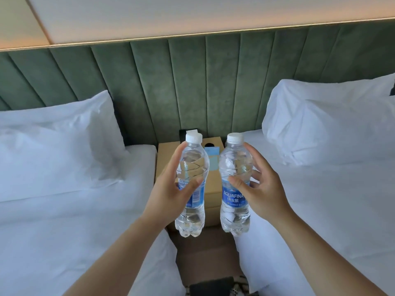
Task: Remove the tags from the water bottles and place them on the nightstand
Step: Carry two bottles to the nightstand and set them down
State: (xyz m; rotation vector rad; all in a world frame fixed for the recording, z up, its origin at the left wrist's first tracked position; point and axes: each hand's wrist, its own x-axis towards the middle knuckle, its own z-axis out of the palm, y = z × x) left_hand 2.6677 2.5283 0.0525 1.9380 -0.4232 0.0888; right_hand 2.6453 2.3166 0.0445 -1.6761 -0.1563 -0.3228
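Observation:
I hold two clear water bottles with white caps and blue labels upright in the air above the tan nightstand (pixel 213 182). My left hand (pixel 168 195) grips the left bottle (pixel 192 165) around its middle. My right hand (pixel 260 189) grips the right bottle (pixel 234 167) the same way, its label reading AQUAFINA. A small white tag (pixel 192 132) shows behind the left bottle's cap. No tag is visible on the right bottle. A pale blue card (pixel 212 159) lies on the nightstand between the bottles.
Two beds with white sheets flank the nightstand, a white pillow (pixel 57 142) on the left and another pillow (pixel 329 120) on the right. A green padded headboard (pixel 192 82) runs behind. A narrow brown floor gap (pixel 205 257) lies below the bottles.

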